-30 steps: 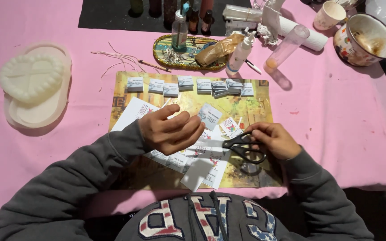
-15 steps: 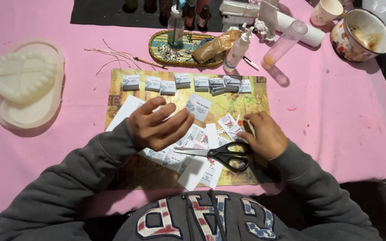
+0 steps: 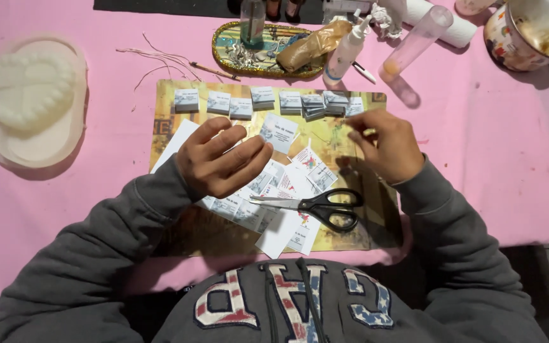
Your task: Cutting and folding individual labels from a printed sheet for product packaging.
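— What's in the hands?

— From my feed, the left hand [image 3: 223, 160] pinches a small paper card [image 3: 279, 133] by one corner, above the black scissors [image 3: 316, 206] lying on the mat [image 3: 357, 232]. Right hand [image 3: 386, 145], above and right of the scissors: fingertips pressed together; I can't tell on what.

— How will it handle?

— I judge it light, thin and floppy, easily creased. Hold it by the edges.

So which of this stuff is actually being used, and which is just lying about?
In use: left hand, right hand, paper slip, cut slips, scissors, mat.
Lying about: white mould, tray, tube, mug.
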